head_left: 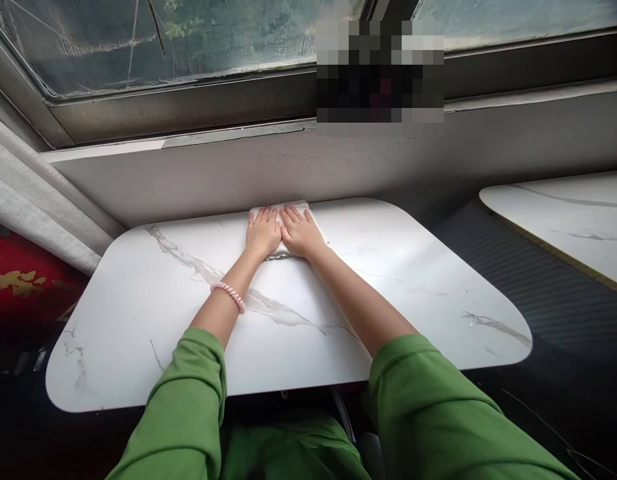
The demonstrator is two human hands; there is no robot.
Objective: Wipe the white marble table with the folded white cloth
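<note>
Both my hands rest palm down on one white cloth (282,249). The cloth lies flat on the white table (288,360), at the middle of its far edge, next to the wall (213,173). My left hand (264,233) covers the left part of the cloth, its fingers straight, slightly apart and directed at the wall; they are not clamped on anything. My right hand (301,232) covers the right part in the same manner, fingers extended with small gaps between them. The two hands sit side by side, close together at the thumbs; whether the thumbs touch, I cannot tell. The near edge of the cloth shows below my hands, uneven and greyish. Both arms reach forward over the table, green sleeves (423,380) ending below the elbows or thereabouts. A pink beaded bracelet (229,295) is on my left forearm, above the wrist. The tabletop is marble-patterned, with grey veins and rounded corners. Beyond the wall is a window (213,40); part of its frame is hidden by a pixelated patch. To the left hangs a pale curtain (33,180), with a red item (28,280) bearing a gold pattern beneath it. To the right, well apart, stands a second table (578,220), similarly veined
</note>
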